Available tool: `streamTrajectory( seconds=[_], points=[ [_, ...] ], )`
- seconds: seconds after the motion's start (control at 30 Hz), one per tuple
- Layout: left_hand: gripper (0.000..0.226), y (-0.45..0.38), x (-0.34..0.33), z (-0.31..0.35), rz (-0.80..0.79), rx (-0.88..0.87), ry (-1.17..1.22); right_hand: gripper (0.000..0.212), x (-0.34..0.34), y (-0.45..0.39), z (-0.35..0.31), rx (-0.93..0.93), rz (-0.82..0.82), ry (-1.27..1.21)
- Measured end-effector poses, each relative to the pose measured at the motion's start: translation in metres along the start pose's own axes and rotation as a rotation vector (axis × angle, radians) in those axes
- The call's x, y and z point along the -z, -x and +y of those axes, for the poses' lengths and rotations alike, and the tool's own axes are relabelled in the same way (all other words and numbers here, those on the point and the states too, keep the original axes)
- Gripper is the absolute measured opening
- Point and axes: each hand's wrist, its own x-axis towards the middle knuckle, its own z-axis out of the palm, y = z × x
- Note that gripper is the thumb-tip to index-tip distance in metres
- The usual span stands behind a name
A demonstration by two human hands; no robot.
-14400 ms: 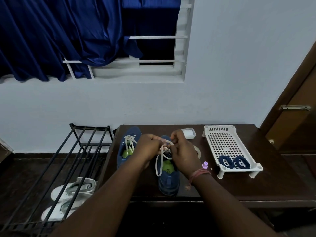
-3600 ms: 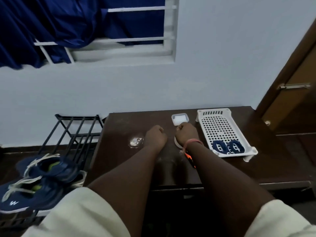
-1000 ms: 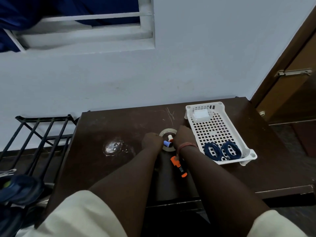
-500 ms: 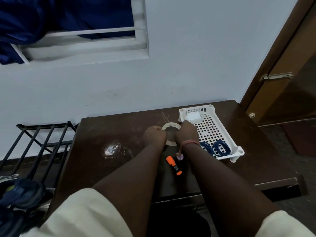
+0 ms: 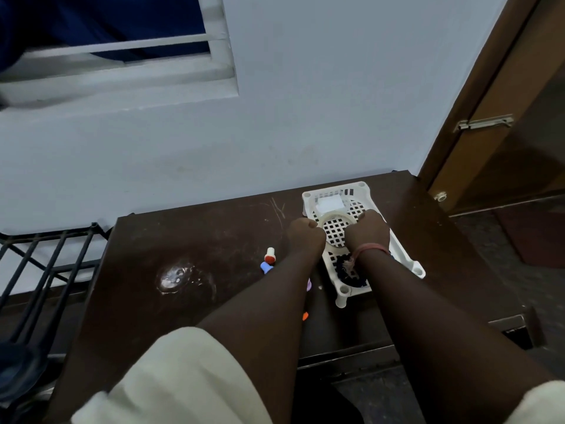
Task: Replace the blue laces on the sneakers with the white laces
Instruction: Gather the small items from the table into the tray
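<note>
Tape ring now lifted off tabletop and held over white tray, left hand and right hand gripping opposite sides, fingers curled; blue laces in tray; sneakers barely visible lower left; relacing apparently done, tidying.

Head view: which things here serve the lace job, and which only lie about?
Job: coiled dark blue laces, in white perforated plastic tray.
Lying about: clear tape ring, small white box, red-tipped white cap, black metal rack.
</note>
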Motion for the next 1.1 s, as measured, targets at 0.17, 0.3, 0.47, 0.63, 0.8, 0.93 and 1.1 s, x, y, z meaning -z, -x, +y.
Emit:
streamTrajectory(
  seconds=[0.17,0.3,0.47,0.63,0.8,0.93,1.1],
  points=[
    [0.025,-0.004,-0.006,-0.006,0.011,-0.019,-0.051,0.019,-0.004,-0.006,0.007,-0.046,0.011,-0.027],
    [0.032,-0.004,-0.008,-0.007,0.025,-0.024,-0.053,0.018,-0.006,-0.009,0.005,-0.039,0.012,-0.019],
    [0.035,-0.006,-0.005,-0.013,0.06,-0.032,-0.095,0.015,-0.008,-0.009,0.005,-0.065,-0.005,0.007],
    [0.033,-0.013,0.001,-0.025,0.098,-0.049,-0.096,0.033,-0.013,-0.017,-0.006,-0.031,-0.004,0.002],
    [0.03,-0.02,0.029,-0.048,0.206,-0.003,-0.103,0.052,-0.017,-0.021,-0.024,0.055,-0.075,-0.084],
    [0.022,-0.019,0.052,-0.066,0.29,0.081,-0.046,0.052,-0.023,-0.017,-0.024,0.04,-0.103,-0.121],
    [0.024,-0.011,0.074,-0.095,0.339,0.163,-0.146,0.043,-0.024,-0.007,-0.022,0.152,0.099,0.065]
  ],
)
